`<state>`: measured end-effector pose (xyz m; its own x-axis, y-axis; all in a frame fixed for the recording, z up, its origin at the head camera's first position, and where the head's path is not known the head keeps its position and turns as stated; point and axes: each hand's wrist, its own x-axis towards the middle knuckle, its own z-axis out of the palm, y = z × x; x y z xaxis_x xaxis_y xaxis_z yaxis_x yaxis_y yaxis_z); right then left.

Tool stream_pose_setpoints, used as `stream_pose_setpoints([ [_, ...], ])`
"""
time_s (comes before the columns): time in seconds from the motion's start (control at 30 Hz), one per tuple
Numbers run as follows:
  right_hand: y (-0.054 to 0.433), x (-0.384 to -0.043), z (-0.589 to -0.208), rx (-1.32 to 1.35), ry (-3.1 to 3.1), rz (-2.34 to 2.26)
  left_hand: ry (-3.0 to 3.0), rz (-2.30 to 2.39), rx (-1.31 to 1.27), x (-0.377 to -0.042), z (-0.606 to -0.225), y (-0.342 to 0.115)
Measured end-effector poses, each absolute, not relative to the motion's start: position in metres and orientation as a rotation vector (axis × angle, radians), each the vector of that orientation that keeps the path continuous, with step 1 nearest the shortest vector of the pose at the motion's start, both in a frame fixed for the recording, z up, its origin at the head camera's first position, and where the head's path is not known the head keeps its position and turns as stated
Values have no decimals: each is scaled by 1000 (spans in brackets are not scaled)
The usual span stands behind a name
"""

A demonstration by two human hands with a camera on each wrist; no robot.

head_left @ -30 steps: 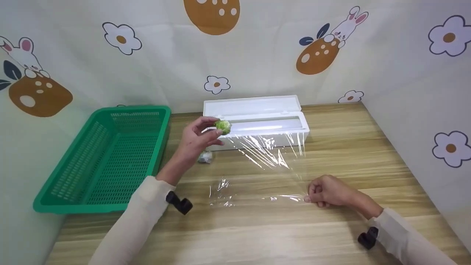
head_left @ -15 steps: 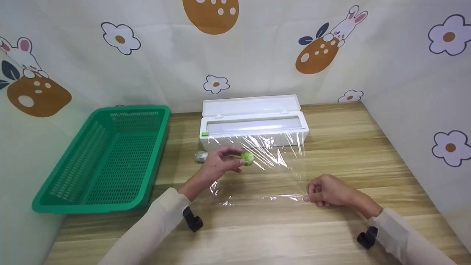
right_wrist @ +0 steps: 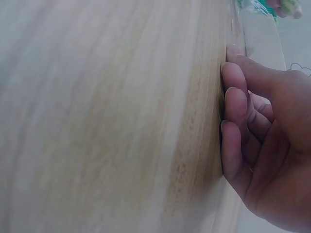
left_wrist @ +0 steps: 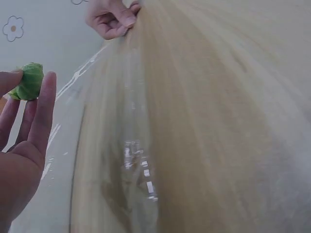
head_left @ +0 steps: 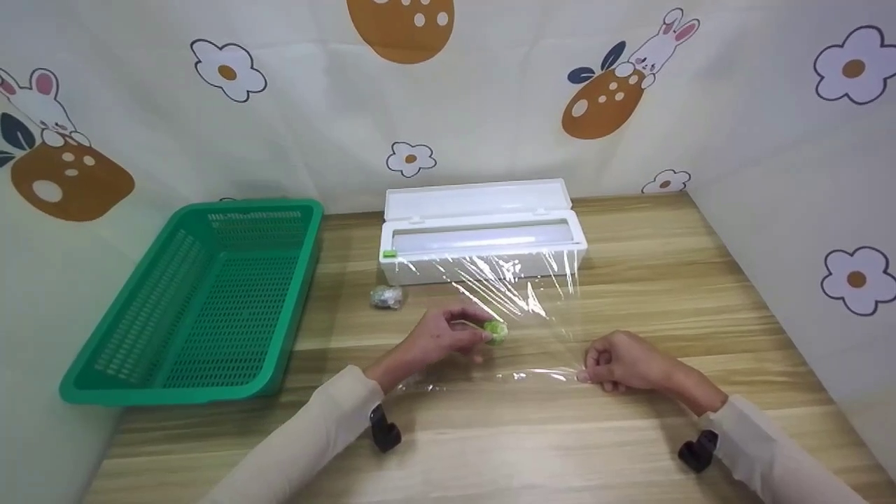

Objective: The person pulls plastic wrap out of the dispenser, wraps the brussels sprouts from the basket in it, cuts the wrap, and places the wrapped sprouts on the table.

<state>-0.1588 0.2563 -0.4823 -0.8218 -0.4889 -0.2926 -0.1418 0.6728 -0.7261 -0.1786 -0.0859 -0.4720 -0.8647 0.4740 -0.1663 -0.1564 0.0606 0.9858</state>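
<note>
Pale wall covering (head_left: pixel 490 105), printed rabbits (head_left: pixel 652 61), outlined flowers (head_left: pixel 855 66), wood-grain tabletop (head_left: pixel 546 448)

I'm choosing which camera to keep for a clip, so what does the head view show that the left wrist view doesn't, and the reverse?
Only the head view shows the green basket, the small shiny bundle and the black wrist mounts.

Only the left wrist view looks into the palm of the left grip.

Both show that grip holding the green vegetable, the right grip pinching the clear film, the wooden tabletop and the flower-printed backdrop.
</note>
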Motion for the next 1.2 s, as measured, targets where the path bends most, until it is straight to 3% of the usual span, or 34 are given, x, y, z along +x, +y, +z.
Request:
stream_pose_setpoints([
  [1.2,257,-158,-484,-481,2460,-967,2100,1658,317,-179,-499,-77],
])
